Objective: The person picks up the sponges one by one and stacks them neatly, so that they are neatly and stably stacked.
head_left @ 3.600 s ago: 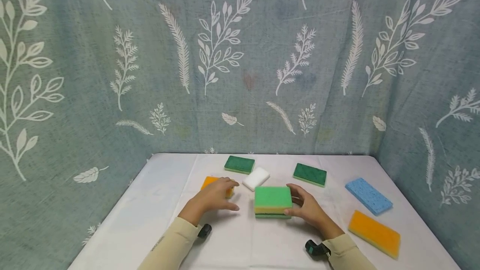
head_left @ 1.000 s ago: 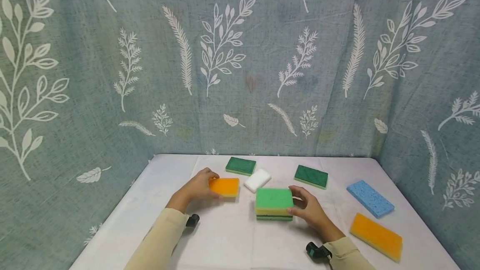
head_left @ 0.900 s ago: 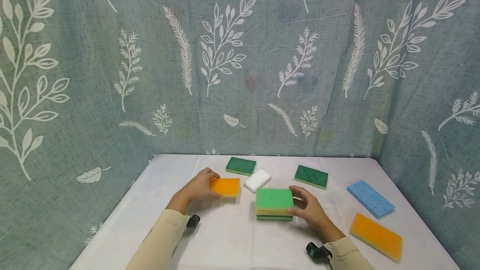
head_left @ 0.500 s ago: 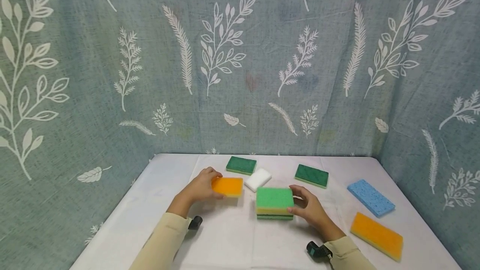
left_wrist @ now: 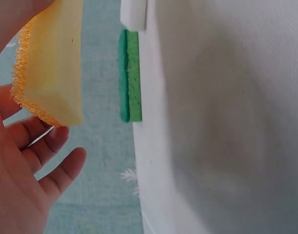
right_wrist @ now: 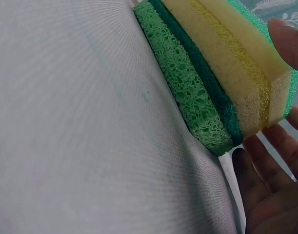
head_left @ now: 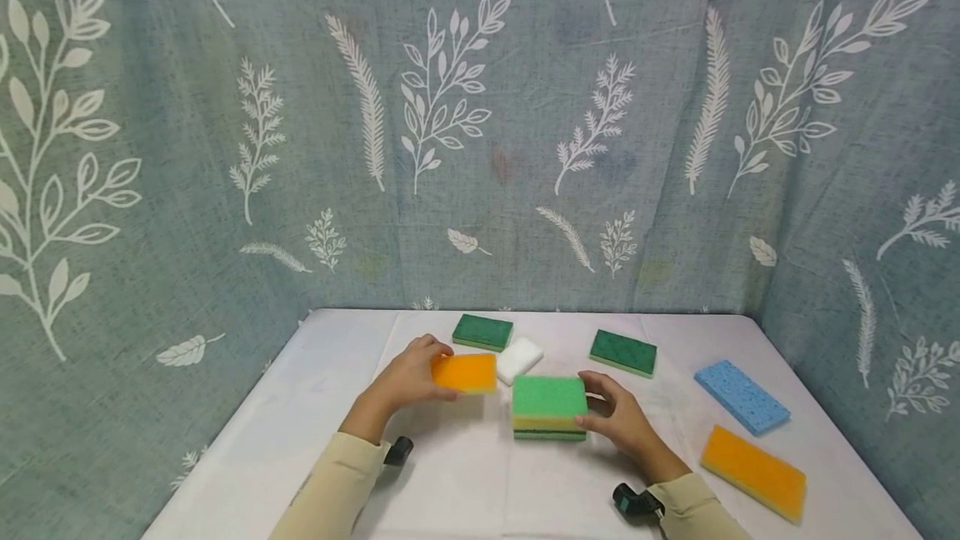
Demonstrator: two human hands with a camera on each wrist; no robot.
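"Where's the orange sponge (head_left: 467,372)?"

"Lifted off the counter (head_left: 480,486), pinched in the left hand (head_left: 408,377), just left of the sponge stack (head_left: 549,407)."

"And the right hand (head_left: 618,417)?"

"Holding the stack by its right side. Looks like stacking; I'd say next calls for raising the sponge over and lowering it square."

"Room?"

"White block (head_left: 519,359) close behind; open counter in front."

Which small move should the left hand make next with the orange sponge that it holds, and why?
Probably the left hand should carry the orange sponge rightward until it is above the stack of sponges: the sponge is already raised off the table, just left of the stack, and the right hand holds the stack's right side.
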